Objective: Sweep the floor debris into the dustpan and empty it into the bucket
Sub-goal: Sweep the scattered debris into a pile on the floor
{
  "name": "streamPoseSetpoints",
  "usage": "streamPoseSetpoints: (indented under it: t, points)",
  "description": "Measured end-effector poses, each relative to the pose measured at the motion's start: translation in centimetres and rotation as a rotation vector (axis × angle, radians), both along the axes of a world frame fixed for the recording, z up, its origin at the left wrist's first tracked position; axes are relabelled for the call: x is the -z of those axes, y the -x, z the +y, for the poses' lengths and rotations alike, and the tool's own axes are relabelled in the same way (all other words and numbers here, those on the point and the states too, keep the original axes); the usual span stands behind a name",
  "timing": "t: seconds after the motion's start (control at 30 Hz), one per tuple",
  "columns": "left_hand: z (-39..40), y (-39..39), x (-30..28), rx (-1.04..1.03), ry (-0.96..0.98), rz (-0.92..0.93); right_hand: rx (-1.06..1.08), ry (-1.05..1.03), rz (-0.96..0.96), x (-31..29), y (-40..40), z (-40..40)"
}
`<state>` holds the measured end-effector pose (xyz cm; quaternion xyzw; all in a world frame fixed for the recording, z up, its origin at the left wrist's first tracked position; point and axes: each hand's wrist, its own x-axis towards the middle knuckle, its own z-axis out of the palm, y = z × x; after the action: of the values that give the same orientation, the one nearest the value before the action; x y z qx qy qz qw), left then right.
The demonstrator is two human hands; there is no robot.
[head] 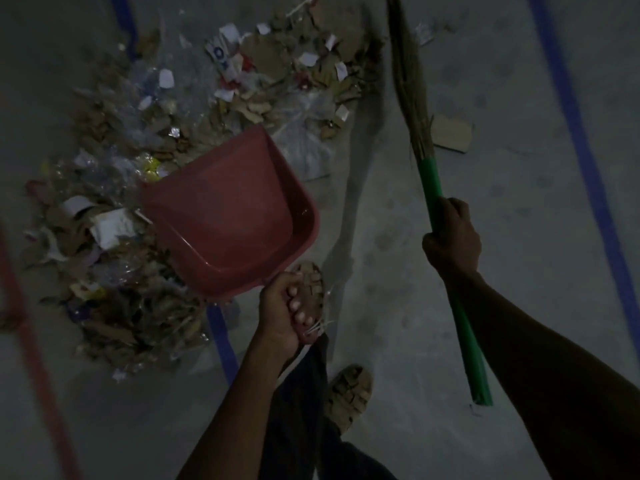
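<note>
The left hand [282, 306] grips the empty red dustpan [228, 209], mouth pointing up-left into the debris pile [145, 161]. The right hand [452, 237] is wrapped round the grass broom [429, 181], bristles off to the pile's right, so probably sweep leftward.

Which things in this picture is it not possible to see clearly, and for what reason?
- Bucket: not in the head view at all.
- Dustpan handle: hidden inside the left hand.
- Broom tip: cut off by the top edge.
- Debris pile: dim and blurred, so single scraps are hard to name.
- Dustpan inside: looks bare, but the dim light could hide small bits.
- Right hand: grips the broom's green handle.
</note>
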<state>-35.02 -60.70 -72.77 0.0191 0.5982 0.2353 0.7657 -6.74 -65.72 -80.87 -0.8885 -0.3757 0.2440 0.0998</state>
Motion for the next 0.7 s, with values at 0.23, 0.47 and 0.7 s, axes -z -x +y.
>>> streamPoseSetpoints:
  t: [0.23, 0.47, 0.7]
  points:
    - [7.1, -0.9, 1.2, -0.068, 0.092, 0.018, -0.059, 0.113, 0.211, 2.7, -0.5, 11.7]
    - [12.0, -2.6, 0.7, -0.015, 0.030, 0.028, -0.366, 0.139, 0.337, 2.0, 2.3, 13.3]
    - [13.6, -4.3, 0.4, 0.038, -0.004, 0.014, -0.548, 0.083, 0.324, 1.0, 1.0, 10.1]
